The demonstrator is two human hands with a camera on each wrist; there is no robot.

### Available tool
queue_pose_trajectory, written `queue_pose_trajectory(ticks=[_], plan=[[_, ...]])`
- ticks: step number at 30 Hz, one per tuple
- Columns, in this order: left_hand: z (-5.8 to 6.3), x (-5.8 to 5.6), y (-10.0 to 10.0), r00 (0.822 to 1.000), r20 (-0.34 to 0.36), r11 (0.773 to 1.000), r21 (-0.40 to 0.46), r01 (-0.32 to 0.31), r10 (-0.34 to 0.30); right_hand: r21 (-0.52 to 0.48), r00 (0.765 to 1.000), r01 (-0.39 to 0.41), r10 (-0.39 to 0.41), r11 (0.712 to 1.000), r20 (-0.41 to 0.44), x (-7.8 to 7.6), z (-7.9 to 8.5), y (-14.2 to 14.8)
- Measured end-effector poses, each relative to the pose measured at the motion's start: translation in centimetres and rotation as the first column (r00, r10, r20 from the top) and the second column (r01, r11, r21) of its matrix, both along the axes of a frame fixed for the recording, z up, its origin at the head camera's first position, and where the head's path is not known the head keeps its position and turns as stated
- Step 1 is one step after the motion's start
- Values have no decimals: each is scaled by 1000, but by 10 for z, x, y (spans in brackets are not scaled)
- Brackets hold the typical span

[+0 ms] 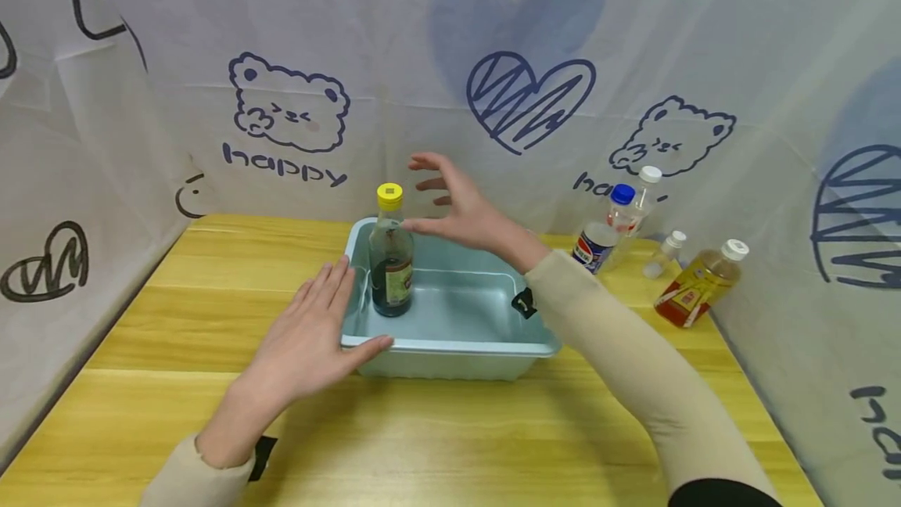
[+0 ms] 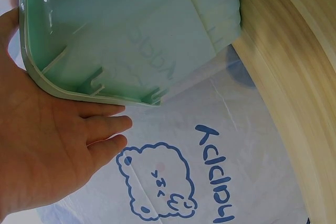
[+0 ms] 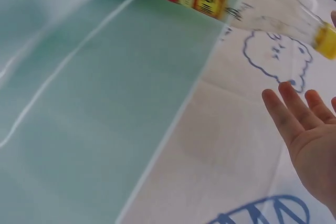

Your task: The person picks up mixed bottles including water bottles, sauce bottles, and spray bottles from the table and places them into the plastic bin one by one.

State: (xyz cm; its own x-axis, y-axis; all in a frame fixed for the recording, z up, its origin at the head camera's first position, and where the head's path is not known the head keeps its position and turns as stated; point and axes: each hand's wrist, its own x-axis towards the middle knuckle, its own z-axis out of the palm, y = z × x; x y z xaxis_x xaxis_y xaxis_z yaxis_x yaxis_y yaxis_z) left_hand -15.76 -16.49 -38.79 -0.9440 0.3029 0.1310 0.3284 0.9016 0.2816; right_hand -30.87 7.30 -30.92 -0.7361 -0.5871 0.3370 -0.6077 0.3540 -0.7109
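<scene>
A pale green plastic basin sits on the wooden table. Inside it, near the left end, stands a glass bottle with a yellow cap, dark liquid and a printed label. My left hand lies along the basin's front left corner, fingers straight and thumb reaching over the front rim; the left wrist view has this hand against the outside of the rim. Over the basin, just right of the bottle's neck, my right hand has its fingers spread and holds nothing. In the right wrist view, a gap shows between these fingers and the cap.
Back right on the table are a bottle with a blue cap, a clear bottle with a white cap, a small clear bottle and a bottle of amber liquid. A printed cloth hangs behind the table.
</scene>
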Motion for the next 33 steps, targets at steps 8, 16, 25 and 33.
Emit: queue_pose_trajectory(ticks=[8, 16, 25, 33], plan=[[0, 0, 0, 1000, -6, 1000, -1, -1, 1, -57, 993, 55, -61, 997, -106, 9, 21, 19], [0, 0, 1, 1000, -6, 1000, 5, 2, -2, -120, 959, 83, -112, 989, -262, 18, 36, 43], [0, 1, 0, 1000, -7, 1000, 13, -4, 4, -142, 909, 176, -216, 974, -357, 30, 42, 73], [0, 1, 0, 1000, -7, 1000, 6, -1, 1, -155, 836, 295, -334, 943, -436, 39, 36, 107]])
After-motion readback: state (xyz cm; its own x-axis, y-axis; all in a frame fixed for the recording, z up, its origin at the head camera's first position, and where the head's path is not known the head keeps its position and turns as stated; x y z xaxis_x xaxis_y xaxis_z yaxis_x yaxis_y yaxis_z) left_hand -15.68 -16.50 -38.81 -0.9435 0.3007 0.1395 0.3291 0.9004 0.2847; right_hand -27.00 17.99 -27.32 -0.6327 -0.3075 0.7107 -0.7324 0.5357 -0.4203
